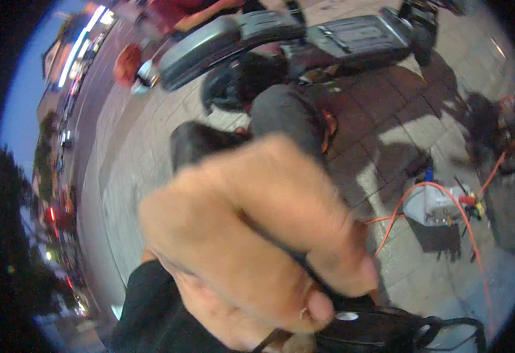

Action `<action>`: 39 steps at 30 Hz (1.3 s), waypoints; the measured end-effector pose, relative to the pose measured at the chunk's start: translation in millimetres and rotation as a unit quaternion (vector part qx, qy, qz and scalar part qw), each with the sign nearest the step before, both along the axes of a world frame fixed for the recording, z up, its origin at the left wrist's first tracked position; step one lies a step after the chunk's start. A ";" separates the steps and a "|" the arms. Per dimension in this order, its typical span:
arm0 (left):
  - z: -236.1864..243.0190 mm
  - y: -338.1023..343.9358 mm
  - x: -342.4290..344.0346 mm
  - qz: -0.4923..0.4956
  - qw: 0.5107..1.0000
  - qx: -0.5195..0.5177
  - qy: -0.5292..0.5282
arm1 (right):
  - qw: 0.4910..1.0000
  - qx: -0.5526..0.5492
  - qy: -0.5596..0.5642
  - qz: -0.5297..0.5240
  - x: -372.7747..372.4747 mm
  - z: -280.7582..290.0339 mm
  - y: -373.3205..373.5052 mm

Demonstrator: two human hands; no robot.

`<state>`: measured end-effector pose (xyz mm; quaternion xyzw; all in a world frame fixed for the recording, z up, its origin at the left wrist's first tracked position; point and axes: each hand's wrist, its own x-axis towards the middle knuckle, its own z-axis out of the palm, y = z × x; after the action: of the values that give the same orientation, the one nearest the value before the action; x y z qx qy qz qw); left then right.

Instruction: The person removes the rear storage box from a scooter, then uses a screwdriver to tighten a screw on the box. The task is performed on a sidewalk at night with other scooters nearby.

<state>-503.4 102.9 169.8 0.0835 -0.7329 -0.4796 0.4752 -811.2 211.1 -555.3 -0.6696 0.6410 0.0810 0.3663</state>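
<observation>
Large and close, my left hand (234, 235) fills the middle of the view, slightly blurred. Its thumb and forefinger are pressed together toward the lower right. At the fingertips is a black object (369, 332) with a pale oval spot and a thin dark loop at its right end. Most of that object lies below the hand or past the lower rim, so I cannot make out its kind. Dark cloth (145, 306) shows beneath the wrist. No right hand can be told apart.
Knees in dark trousers (284, 115) show beyond the hand. A grey scooter (351, 41) lies across the top, near a person in a red top (181, 13). On the right, an orange cable (472, 229) crosses a whitish container of tools (431, 206). A road (87, 117) runs along the left.
</observation>
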 end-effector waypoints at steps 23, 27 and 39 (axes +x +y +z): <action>-1.3 38.5 147.2 0.264 0.946 -0.134 0.134 | 0.814 -0.243 -0.429 -0.306 144.5 404.1 -276.0; 6.5 18.1 183.6 0.315 0.925 -0.156 0.146 | 0.747 -0.245 -0.566 -0.249 205.7 500.0 -311.4; -60.3 -178.4 300.9 0.568 0.806 -0.054 0.155 | 0.876 -0.299 -0.370 0.078 428.8 573.9 -446.5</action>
<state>-202.5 -75.6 109.5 0.3837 -0.4958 -0.0904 0.7738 -382.4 -235.4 18.6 -0.7762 0.3978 -0.3402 0.3513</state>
